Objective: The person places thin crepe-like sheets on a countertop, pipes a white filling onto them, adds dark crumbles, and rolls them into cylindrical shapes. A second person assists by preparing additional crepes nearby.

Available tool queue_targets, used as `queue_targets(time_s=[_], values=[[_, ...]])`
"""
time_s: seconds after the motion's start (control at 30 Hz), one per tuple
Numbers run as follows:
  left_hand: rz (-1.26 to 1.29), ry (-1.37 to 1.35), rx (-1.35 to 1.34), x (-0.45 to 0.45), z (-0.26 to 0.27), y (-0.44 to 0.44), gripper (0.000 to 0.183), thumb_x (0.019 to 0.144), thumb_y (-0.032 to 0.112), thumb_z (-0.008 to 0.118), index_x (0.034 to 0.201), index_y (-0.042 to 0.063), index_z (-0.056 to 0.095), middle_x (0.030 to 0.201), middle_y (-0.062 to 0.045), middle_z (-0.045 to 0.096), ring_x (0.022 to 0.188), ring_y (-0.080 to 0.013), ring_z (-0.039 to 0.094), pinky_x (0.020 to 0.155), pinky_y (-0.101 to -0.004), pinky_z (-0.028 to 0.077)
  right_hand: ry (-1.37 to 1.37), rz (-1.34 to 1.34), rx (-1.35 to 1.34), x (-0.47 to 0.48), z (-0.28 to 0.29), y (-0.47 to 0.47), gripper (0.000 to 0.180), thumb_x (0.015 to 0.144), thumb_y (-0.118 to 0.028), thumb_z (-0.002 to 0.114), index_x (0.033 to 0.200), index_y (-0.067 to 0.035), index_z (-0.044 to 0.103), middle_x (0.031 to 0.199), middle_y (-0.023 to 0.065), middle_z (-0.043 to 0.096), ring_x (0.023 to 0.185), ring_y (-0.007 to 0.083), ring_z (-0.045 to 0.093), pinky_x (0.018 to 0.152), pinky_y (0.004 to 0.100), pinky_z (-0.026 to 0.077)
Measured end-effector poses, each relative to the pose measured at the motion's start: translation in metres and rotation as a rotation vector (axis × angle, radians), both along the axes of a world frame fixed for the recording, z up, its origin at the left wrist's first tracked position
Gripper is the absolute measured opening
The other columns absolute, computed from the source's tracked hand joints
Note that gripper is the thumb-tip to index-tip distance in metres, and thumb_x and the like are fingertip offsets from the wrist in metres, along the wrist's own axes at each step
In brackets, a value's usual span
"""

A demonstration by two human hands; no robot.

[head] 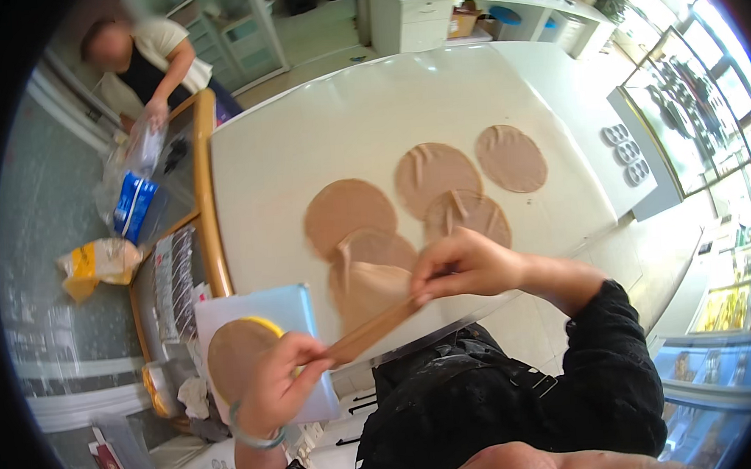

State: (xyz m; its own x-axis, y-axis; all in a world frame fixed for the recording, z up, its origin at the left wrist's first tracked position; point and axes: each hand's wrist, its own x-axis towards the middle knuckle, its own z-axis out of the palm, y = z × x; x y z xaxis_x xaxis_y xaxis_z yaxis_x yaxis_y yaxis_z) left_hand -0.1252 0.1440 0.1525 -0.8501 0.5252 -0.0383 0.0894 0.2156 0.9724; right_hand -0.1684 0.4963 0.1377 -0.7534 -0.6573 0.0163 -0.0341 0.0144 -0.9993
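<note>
My left hand (278, 380), with a bracelet at the wrist, pinches one end of a thin brown sheet (371, 331). My right hand (469, 264) pinches its other end, and the edge is pulled into a taut band between them. The sheet looks stretchy; its exact material cannot be told. Behind it lies a paler, draped brown piece (365, 286). Flat brown discs lie further off on the table: a smooth one (349, 213) and creased, thin ones (437, 174) (511, 157). Under my left hand, a brown disc (232, 353) with a yellow rim rests on a pale blue-white box (290, 302).
The white-topped table (319, 135) has a wooden-framed case (210, 198) along its left. A blue packet (135, 205) and a yellow-and-white bag (100, 261) lie there, near another person (156, 61) handling clear plastic. Small round items (626, 153) sit on the right-hand counter.
</note>
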Motion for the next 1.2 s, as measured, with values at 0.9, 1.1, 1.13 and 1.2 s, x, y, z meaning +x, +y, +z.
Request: queue_targets(time_s=[0.9, 1.1, 1.13, 1.2], values=[[-0.155, 0.395, -0.119, -0.047, -0.231, 0.484, 0.013, 0.099, 0.010, 0.064, 0.112, 0.007, 0.060, 0.109, -0.012, 0.075, 0.100, -0.0314, 0.073, 0.081, -0.0401, 0.059, 0.124, -0.555, 0.460, 0.048, -0.217, 0.435, 0.012, 0.098, -0.012, 0.068, 0.107, -0.005, 0.073, 0.099, 0.0088, 0.078, 0.091, 0.0196, 0.075, 0.084, 0.0313, 0.058], [-0.227, 0.580, -0.255, -0.042, -0.249, 0.482, 0.019, 0.097, 0.007, 0.065, 0.116, 0.007, 0.064, 0.119, -0.012, 0.073, 0.118, -0.0340, 0.067, 0.098, -0.0448, 0.055, 0.450, -0.388, 0.462, 0.062, -0.235, 0.429, 0.020, 0.095, -0.014, 0.070, 0.113, -0.008, 0.072, 0.119, 0.0060, 0.074, 0.111, 0.0278, 0.070, 0.095, 0.0409, 0.057], [-0.240, 0.600, -0.268, -0.043, -0.250, 0.482, 0.020, 0.096, 0.007, 0.065, 0.116, 0.007, 0.063, 0.119, -0.012, 0.073, 0.119, -0.0344, 0.066, 0.100, -0.0458, 0.054, 0.461, -0.398, 0.449, 0.064, -0.237, 0.430, 0.020, 0.095, -0.012, 0.070, 0.114, -0.008, 0.072, 0.120, 0.0069, 0.074, 0.114, 0.0294, 0.069, 0.098, 0.0411, 0.056], [-0.264, 0.634, -0.268, -0.042, -0.250, 0.483, 0.018, 0.097, 0.007, 0.064, 0.115, 0.006, 0.063, 0.120, -0.012, 0.073, 0.120, -0.0341, 0.066, 0.100, -0.0457, 0.054, 0.544, -0.373, 0.425, 0.068, -0.239, 0.433, 0.021, 0.095, -0.008, 0.070, 0.115, -0.007, 0.071, 0.122, 0.0087, 0.073, 0.121, 0.0328, 0.066, 0.105, 0.0413, 0.054]])
